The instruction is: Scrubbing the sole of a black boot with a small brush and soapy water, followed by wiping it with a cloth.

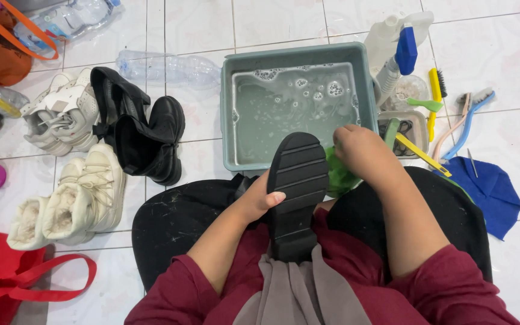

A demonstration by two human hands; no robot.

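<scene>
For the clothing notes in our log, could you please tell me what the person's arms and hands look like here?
Both arms wear dark red long sleeves pushed up toward the elbows, leaving the forearms bare. The left hand and right hand are bare: no gloves, and no rings, watch or bracelets can be seen. The fingers are uncovered.

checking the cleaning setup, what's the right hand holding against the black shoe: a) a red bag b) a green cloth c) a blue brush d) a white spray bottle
b: the right hand grips a green cloth beside the upturned sole of the black shoe, which the left hand steadies.
</scene>
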